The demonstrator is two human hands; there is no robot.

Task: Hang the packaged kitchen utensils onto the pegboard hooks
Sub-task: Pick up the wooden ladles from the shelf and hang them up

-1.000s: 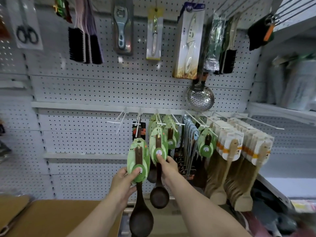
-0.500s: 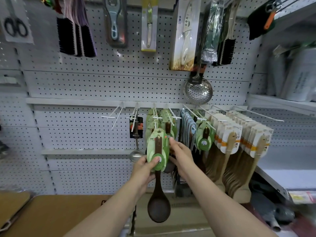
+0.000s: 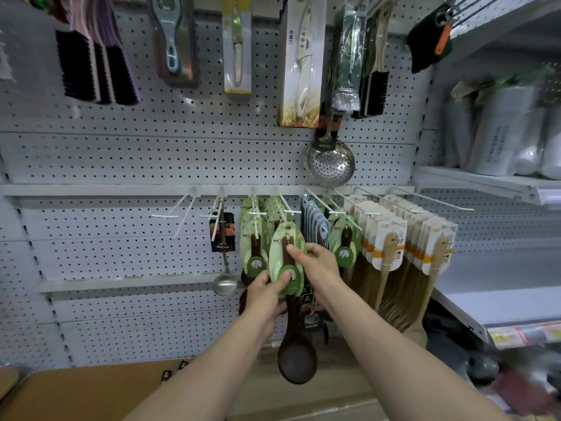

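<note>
Green-carded spoon [image 3: 297, 358] gripped: left hand [image 3: 267, 294], right hand [image 3: 318, 265]; bare hook [image 3: 165, 216] beside

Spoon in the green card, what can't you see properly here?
1. Head view: whether the green card hangs yet; its hole is too small to see.
2. Head view: left hand fingers, hidden behind the card.
3. Head view: goods at bottom right, blurred.
4. Head view: bottle opener pack, top cut off by the upper edge.
</note>
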